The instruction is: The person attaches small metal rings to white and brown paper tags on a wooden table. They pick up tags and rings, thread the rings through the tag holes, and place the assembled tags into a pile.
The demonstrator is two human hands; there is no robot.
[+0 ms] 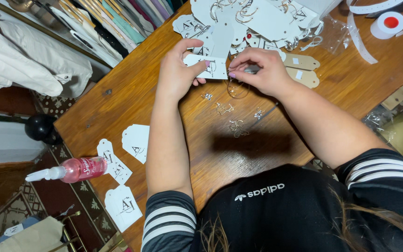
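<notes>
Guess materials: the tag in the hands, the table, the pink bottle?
White tag: looks like matte card, thin, flat, die-cut edge. Table: wood or wood veneer, brown grain, slight sheen. Pink spray bottle: likely clear plastic holding pink liquid, glossy, with a white nozzle.

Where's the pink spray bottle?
The pink spray bottle lies on its side at the table's left edge, beside white tags, left of the left hand's forearm.

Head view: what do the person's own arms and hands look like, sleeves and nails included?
Both forearms are bare. Short dark sleeves with white stripes end above each elbow. The left hand and right hand wear no gloves; fingernails look painted pale purple. No rings or watch show.
</notes>
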